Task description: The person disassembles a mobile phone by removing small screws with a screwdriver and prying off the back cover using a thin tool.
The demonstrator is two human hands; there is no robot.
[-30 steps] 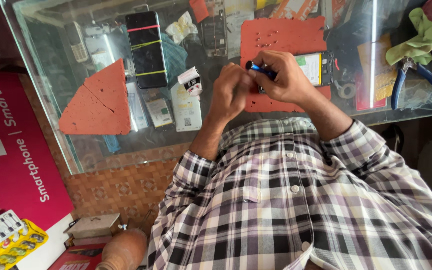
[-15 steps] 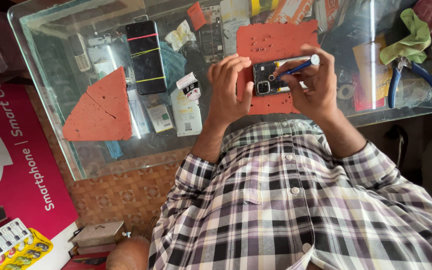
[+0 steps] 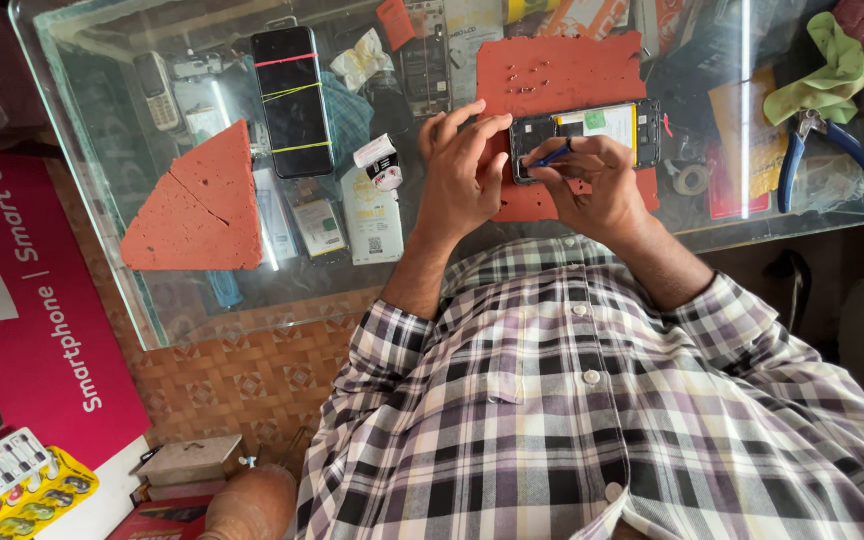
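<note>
— Where's the opened smartphone [image 3: 592, 135]?
— Lying back-off on the red work mat [image 3: 562, 75], on the glass counter [image 3: 82, 150]. At twelve o'clock from the right hand [image 3: 592, 185], at two o'clock from the left hand [image 3: 457, 175].

— And the right hand?
— Pinched shut on a blue screwdriver [image 3: 550, 157], fingers curled round it, tip down at the phone's camera end, at nine o'clock of the phone body.

— The left?
— Open, fingers spread and pointing toward twelve o'clock, fingertips [image 3: 497, 125] just at the phone's left edge. Gripping nothing. Touching the phone or only the mat: hard to tell.

— Around the phone?
— Small screws [image 3: 527, 72] loose on the mat at eleven o'clock of it. Roll of tape [image 3: 690, 178] at four o'clock, just off the mat. Blue-handled pliers [image 3: 817, 150] further out at three o'clock, under a green cloth [image 3: 827, 70].

— Left side of the counter?
— Black smartphone [image 3: 290, 100] bound with rubber bands, at ten o'clock from the left hand, well apart. Triangular red mat piece [image 3: 197, 205] at nine o'clock. Old keypad phone [image 3: 157, 90] beyond that, near the far corner.
</note>
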